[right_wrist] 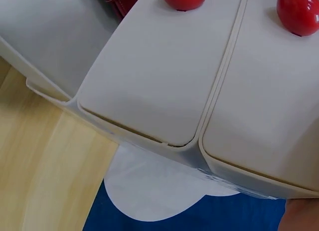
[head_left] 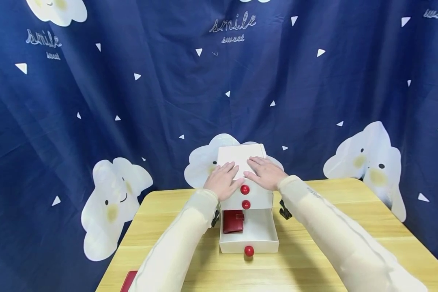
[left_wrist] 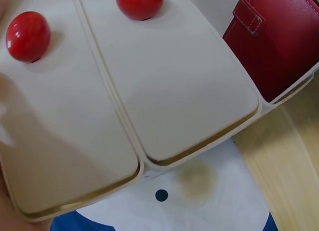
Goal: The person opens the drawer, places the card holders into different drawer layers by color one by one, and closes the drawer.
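A small white drawer box [head_left: 237, 153] with three drawers stands on the table, each drawer front bearing a round red knob [head_left: 245, 190]. My left hand [head_left: 222, 181] rests on the top at its left, and my right hand [head_left: 265, 172] lies on the top at its right. Both have their fingers stretched forward. The bottom drawer [head_left: 230, 247] is pulled out; the upper two drawers are closed, as both wrist views show. Inside the pulled-out drawer, on its left side, lies a dark red wallet [head_left: 232, 224] with a strap, seen closer in the left wrist view.
The box stands on a light wooden table [head_left: 306, 259] with rounded far corners. A red flat thing [head_left: 128, 280] shows in part by my left sleeve at the near edge. Behind the table hangs a dark blue curtain [head_left: 175, 93] with white clouds.
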### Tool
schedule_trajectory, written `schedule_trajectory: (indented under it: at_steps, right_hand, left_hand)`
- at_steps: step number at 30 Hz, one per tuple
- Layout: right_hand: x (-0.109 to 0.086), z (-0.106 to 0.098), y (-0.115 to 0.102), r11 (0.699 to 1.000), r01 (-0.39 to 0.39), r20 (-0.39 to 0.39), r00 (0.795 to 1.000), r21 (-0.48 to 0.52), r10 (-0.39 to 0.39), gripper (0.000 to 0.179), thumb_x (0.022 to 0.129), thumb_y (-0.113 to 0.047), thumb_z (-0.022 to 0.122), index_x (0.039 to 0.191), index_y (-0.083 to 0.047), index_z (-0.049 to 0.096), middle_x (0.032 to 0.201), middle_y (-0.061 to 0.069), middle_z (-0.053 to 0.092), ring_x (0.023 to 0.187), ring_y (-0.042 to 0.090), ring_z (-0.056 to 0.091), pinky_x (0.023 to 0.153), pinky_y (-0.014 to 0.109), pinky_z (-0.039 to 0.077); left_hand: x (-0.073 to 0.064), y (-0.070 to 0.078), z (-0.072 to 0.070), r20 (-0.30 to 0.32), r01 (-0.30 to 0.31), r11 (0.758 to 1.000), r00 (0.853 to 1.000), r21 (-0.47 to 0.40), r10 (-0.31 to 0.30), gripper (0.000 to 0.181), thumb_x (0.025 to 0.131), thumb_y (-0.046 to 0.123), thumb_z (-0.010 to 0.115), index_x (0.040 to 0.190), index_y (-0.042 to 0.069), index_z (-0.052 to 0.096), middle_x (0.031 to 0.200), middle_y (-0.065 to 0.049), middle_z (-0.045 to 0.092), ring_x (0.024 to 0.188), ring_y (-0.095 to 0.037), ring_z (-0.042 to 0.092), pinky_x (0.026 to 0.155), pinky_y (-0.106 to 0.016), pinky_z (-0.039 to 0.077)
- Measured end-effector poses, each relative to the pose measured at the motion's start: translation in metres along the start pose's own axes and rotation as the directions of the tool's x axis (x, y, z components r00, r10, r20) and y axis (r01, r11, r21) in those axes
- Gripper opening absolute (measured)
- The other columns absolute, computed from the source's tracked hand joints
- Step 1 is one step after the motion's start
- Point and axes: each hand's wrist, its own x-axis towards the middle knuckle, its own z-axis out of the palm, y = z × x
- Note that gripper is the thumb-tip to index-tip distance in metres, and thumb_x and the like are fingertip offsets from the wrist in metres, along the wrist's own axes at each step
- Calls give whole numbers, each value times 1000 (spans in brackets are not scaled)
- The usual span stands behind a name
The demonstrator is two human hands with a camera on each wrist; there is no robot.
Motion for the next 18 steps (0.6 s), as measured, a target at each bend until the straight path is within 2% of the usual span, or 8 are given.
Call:
schedule_trajectory:
  at_steps: [4,8,11,18]
  right_hand:
    - [0,-1,-2,1000,-13,19,1000,-2,14,70,93,-56,29,140,-4,36,145,12,31,134,27,23,109,43,14]
    - [-1,-2,-3,1000,-17,21,1000,10,17,70,93,-56,30,140,-4,36,145,13,31,134,28,23,109,43,14]
    - [-1,-2,-2,1000,-20,21,1000,6,20,70,93,-56,29,140,-4,36,145,13,31,134,29,23,108,45,14]
    - [-1,-3,-3,999,-30,26,999,12,30,72,92,-58,30,140,-5,35,145,12,31,134,29,22,108,48,13]
  left_hand:
    - [-6,-4,-5,-36,-21,997,999,-79,18,65,93,57,25,138,13,42,146,-7,29,134,-23,25,108,-41,18]
    - [-14,-8,-10,-45,-4,991,999,-131,-2,64,93,56,29,138,13,42,148,-6,25,134,-22,25,107,-38,22]
    - [-21,-12,-14,-40,13,991,999,-136,-19,64,93,57,29,139,15,41,149,-4,23,134,-20,24,107,-37,23]
    - [-43,-23,-23,-67,5,988,998,-154,-15,63,92,56,32,138,14,43,148,-5,25,133,-22,26,106,-38,24]
